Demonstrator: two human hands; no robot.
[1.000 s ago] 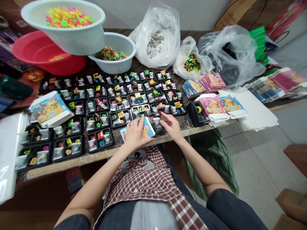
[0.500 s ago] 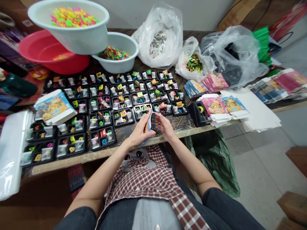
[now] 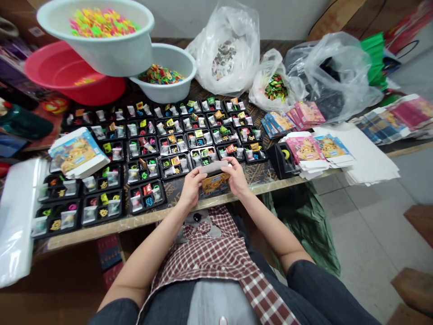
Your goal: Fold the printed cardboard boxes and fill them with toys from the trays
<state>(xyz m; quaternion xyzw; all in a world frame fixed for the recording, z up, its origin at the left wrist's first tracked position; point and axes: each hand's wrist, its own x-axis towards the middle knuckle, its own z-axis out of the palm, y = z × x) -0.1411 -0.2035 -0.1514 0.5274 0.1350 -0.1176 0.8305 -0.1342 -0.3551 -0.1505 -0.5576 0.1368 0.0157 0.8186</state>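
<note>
Trays (image 3: 142, 169) and bags (image 3: 228, 49) crowd wooden table (image 3: 101, 228).

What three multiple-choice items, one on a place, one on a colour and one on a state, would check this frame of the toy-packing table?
1. Where is the small printed box?
A. Between both hands at the near table edge
B. Inside the red basin
C. On the floor

2. What colour is the basin under the tilted white bowl?
A. Green
B. Red
C. Black

3. How do the hands hold the box?
A. Only the left hand touches it
B. Neither hand touches it
C. The left hand and the right hand grip its two ends

Answers:
1 A, the box sits between the two hands above the table edge.
2 B, the basin at the far left is red.
3 C, fingers of each hand close on one end of the box.
</note>
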